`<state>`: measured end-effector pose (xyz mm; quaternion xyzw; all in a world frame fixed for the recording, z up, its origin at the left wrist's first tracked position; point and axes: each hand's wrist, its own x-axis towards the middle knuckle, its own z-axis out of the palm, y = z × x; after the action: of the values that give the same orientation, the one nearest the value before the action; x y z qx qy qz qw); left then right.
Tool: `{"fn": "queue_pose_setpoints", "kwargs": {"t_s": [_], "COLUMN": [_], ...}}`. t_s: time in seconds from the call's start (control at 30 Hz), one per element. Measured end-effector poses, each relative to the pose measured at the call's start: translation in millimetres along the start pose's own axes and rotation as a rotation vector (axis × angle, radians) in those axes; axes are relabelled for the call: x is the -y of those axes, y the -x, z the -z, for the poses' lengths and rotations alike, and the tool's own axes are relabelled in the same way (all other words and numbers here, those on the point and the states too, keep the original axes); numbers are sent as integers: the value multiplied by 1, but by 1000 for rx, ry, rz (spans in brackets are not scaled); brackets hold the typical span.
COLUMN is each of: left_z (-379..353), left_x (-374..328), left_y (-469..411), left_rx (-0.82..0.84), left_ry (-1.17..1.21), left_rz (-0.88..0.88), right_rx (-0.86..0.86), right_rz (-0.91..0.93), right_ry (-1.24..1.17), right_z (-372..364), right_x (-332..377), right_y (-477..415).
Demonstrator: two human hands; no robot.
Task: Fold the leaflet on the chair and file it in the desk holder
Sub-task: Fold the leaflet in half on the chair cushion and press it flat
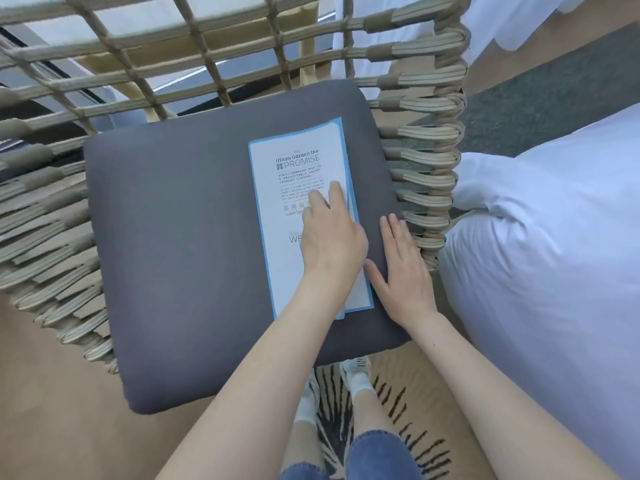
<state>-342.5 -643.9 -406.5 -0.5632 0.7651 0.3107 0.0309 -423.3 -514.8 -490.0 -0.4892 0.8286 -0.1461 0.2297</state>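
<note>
A dark grey seat cushion [180, 258] fills a woven beige rope chair [426, 161], with white bedding [554, 271] bulging at the right and a striped rug [408, 427] below. On the right part of the cushion lies the white, blue-bordered paper leaflet [294, 161], folded lengthwise into a tall narrow panel, printed side up. The left hand [330, 237] presses flat on the leaflet's middle, fingers spread slightly and pointing toward the right-hand fold edge. The right hand [403, 271] lies open and flat on the cushion just beside the leaflet's right edge, its thumb touching the lower edge; it grips nothing.
</note>
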Motion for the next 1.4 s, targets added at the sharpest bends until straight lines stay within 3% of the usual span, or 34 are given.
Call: {"fn": "queue_pose_setpoints", "kwargs": {"t_s": [0.23,0.5,0.7,1.03,1.4], "left_z": [-24,-23,-37,-42,-8], "left_x": [1,31,49,54,58], "left_y": [-12,-16,-17,-20,-6], "left_rx": [26,52,-2,-17,45], "left_ry": [-80,35,-70,-84,-48], "left_rz": [-17,-185,-302,-320,-278], "right_rx": [-37,-41,-63,-81,71], "right_rz": [23,35,12,-4,-12], "right_ry": [11,13,-41,-4,49], "right_z": [-2,-4,-7,-11,25], "right_x": [-2,-2,0,1,21], "right_y": [0,-1,-1,0,-4]}}
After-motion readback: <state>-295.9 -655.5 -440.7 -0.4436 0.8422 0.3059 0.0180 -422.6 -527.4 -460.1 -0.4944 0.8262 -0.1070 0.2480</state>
